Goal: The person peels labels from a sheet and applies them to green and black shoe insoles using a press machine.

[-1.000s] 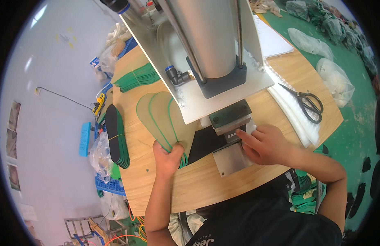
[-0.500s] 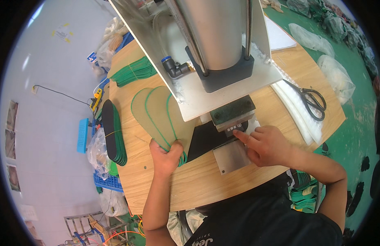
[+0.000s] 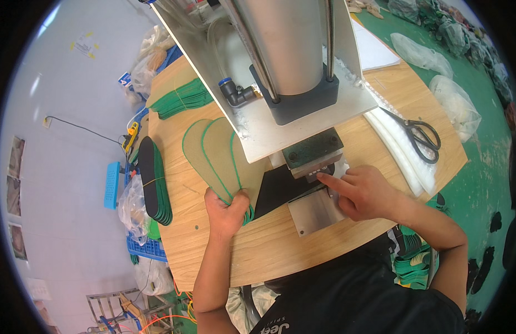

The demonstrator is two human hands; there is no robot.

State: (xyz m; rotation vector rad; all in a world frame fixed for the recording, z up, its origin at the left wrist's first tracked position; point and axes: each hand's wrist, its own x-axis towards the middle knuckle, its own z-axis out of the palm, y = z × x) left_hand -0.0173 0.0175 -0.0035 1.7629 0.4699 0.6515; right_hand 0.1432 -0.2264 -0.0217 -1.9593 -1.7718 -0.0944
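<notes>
My left hand [image 3: 226,212] is closed around the narrow ends of several fanned-out tan insoles [image 3: 216,153] with green edges. Beside them a black insole [image 3: 283,188] lies with its heel end on the metal plate [image 3: 315,214] of a press. Over that heel sits the press's dark block [image 3: 313,151], hiding part of it; whether the two touch, I cannot tell. My right hand [image 3: 364,192] has its index finger stretched out to the pale mark on the heel, right at the block's front edge. Its other fingers are curled, and nothing shows in them.
The press's metal cylinder [image 3: 285,44] and white frame [image 3: 308,131] rise over the table's middle. Tied insole stacks [image 3: 183,98] lie at the back left, with a dark stack [image 3: 153,181] at the left edge. Black scissors [image 3: 422,139] rest on white strips [image 3: 400,150] at right.
The press block appears slightly lower over the heel, covering more of the pale mark. My right index finger stays at its edge, and my left hand keeps hold of the tan insoles.
</notes>
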